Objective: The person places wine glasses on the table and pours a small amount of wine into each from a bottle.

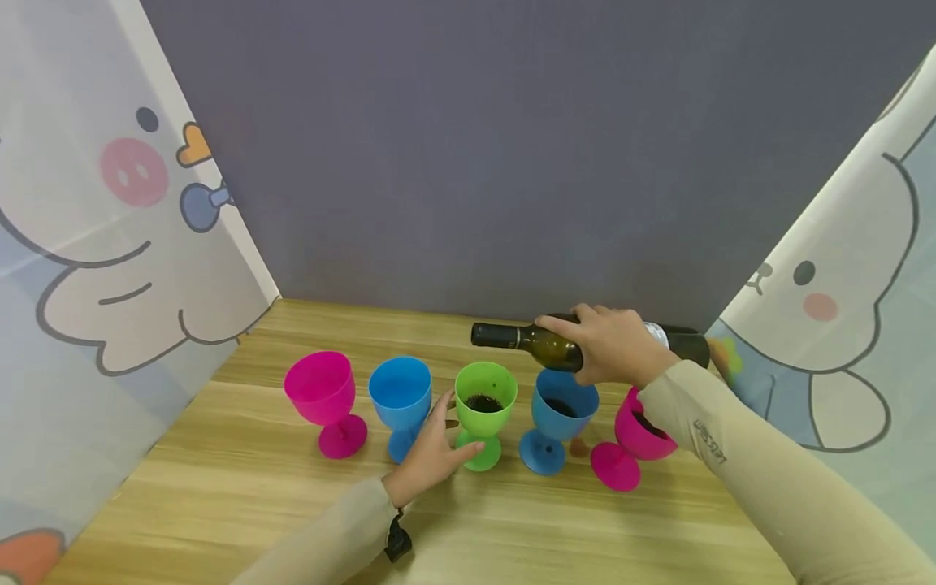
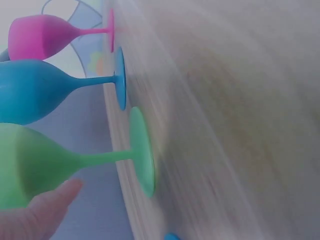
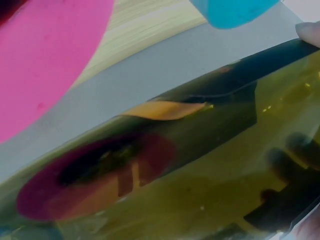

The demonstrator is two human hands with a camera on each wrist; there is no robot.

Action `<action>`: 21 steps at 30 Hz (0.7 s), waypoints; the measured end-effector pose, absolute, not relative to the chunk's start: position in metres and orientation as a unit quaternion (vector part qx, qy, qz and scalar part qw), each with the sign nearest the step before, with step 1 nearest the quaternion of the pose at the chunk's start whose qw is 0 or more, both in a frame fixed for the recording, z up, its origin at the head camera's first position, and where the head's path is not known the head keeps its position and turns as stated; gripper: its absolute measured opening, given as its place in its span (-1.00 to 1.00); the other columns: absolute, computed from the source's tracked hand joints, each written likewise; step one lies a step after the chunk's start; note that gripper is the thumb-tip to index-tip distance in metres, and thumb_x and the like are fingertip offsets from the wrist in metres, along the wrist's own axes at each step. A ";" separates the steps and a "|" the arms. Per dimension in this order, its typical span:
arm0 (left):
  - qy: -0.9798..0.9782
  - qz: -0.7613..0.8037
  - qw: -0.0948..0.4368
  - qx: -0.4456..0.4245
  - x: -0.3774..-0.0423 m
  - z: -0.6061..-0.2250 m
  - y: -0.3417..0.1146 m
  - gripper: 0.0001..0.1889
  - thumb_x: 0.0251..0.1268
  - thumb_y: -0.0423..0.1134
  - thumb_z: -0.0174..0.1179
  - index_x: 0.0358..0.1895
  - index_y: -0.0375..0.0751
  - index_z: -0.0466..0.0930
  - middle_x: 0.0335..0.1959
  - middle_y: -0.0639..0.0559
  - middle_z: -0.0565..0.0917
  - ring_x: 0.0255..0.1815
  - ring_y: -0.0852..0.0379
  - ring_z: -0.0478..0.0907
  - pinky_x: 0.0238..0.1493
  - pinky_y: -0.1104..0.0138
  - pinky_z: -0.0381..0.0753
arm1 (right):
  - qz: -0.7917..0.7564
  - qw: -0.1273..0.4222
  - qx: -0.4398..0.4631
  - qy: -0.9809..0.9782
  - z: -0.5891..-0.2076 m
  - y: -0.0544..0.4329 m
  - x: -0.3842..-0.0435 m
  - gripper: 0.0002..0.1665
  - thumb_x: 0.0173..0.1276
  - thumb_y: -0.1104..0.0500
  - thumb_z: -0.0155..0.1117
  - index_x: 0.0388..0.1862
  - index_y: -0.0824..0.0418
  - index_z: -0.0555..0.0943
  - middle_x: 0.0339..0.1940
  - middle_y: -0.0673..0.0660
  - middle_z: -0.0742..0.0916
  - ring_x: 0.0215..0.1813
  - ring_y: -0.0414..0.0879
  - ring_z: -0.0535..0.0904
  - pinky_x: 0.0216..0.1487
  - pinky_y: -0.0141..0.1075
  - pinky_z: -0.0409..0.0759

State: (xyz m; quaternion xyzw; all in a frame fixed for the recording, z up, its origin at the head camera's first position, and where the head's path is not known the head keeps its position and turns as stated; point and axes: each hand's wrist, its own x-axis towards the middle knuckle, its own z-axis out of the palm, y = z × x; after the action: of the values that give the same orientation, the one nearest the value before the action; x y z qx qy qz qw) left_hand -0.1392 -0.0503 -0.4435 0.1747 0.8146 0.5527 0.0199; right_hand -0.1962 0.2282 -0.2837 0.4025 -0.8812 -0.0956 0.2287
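My right hand grips a dark green wine bottle from above, its fingers wrapped round the body. The bottle lies nearly level in the air, its black neck pointing left, above and behind a green goblet. No stream shows at its mouth. Dark liquid sits in the green goblet. My left hand is at that goblet's left side, thumb stretched out in front and fingers spread beside the bowl. In the left wrist view a fingertip overlaps the green bowl; whether it touches cannot be told.
Beside the left hand stand a blue goblet and a pink goblet, with no liquid visible. To the right, another blue goblet and another pink goblet hold dark liquid. A grey wall rises behind the wooden table.
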 end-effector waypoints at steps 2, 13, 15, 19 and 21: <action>0.813 0.553 0.031 0.181 -0.136 -0.445 -0.053 -0.04 0.18 -0.23 0.34 0.46 -0.46 -0.15 0.37 -0.44 0.15 0.26 -0.37 0.28 0.17 -0.14 0.38 | -0.095 0.230 0.407 -0.879 -0.285 0.227 -0.197 -0.06 -0.28 -0.02 0.55 0.25 -0.02 0.52 -0.36 0.22 0.62 -0.56 -0.04 0.51 -0.80 -0.35 0.32; 0.824 0.511 0.058 0.238 -0.128 -0.446 -0.083 -0.23 0.25 -0.20 0.28 0.40 -0.46 0.08 0.31 -0.45 0.28 0.32 -0.37 0.24 0.24 -0.22 0.23 | -0.091 0.220 0.407 -0.882 -0.284 0.215 -0.202 -0.07 -0.26 -0.02 0.53 0.25 -0.03 0.51 -0.29 0.26 0.64 -0.51 0.00 0.57 -0.79 -0.31 0.37; 0.821 0.508 0.068 0.253 -0.128 -0.446 -0.090 -0.27 0.27 -0.21 0.26 0.37 -0.49 0.12 0.28 -0.47 0.32 0.31 -0.37 0.24 0.24 -0.22 0.21 | -0.090 0.217 0.407 -0.882 -0.284 0.213 -0.203 -0.07 -0.25 -0.03 0.53 0.25 -0.03 0.51 -0.29 0.26 0.64 -0.50 0.01 0.58 -0.79 -0.31 0.37; 0.806 0.511 0.110 0.278 -0.130 -0.445 -0.106 -0.34 0.33 -0.25 0.20 0.35 -0.52 0.13 0.25 -0.51 0.33 0.30 -0.41 0.25 0.24 -0.25 0.19 | -0.093 0.216 0.409 -0.881 -0.284 0.210 -0.204 -0.06 -0.26 -0.04 0.53 0.26 -0.04 0.51 -0.28 0.27 0.65 -0.50 0.00 0.58 -0.79 -0.32 0.36; 0.797 0.511 0.139 0.289 -0.131 -0.443 -0.114 -0.37 0.35 -0.28 0.17 0.34 -0.54 0.13 0.25 -0.53 0.32 0.29 -0.44 0.25 0.23 -0.25 0.21 | -0.094 0.216 0.410 -0.881 -0.284 0.209 -0.205 -0.05 -0.26 -0.05 0.53 0.27 -0.04 0.50 -0.27 0.27 0.65 -0.49 0.00 0.58 -0.79 -0.31 0.37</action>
State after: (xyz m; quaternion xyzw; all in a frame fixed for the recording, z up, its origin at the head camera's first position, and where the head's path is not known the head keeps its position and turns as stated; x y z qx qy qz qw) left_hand -0.1312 -0.1145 -0.4430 0.2892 0.7975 0.5109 0.1395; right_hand -0.2051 0.2089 -0.2839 0.4101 -0.8810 -0.0945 0.2161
